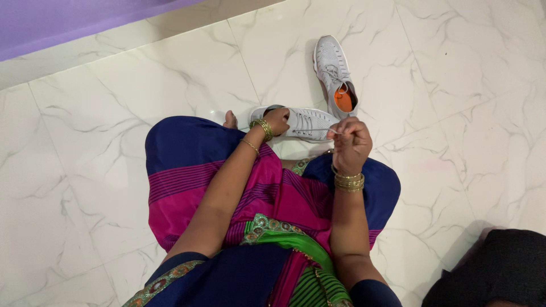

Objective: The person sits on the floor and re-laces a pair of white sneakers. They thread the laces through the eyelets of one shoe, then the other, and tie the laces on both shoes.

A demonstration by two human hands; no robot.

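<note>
Since the view looks straight down, nearest is the lap: blue, pink and green draped cloth (227, 187) over folded legs, seated on the white marble floor (74, 170). Dark bundle (500, 267) at bottom right, can't tell what it is.

Right hand (351, 143) raised just above the knee, fingers pinched together on a thin white lace end (334, 131). Bangles on both wrists.

Left hand (277, 120) further out, fingers curled over the heel opening of the near white shoe (304, 123), clamped on its collar. The shoe lies on the floor just beyond the lap, toe pointing right, a bare toe showing beside its heel.

Second white shoe (334, 73) beyond it, standing apart, orange insole visible, laces loose.

Handling, my read: mesh sneaker, light, soft upper, stiffer sole; heel collar is the firm place to hold. Lace is thin, limp and slips easily, so pinch near the tip.

Purple surface (68, 23) at far top left.
</note>
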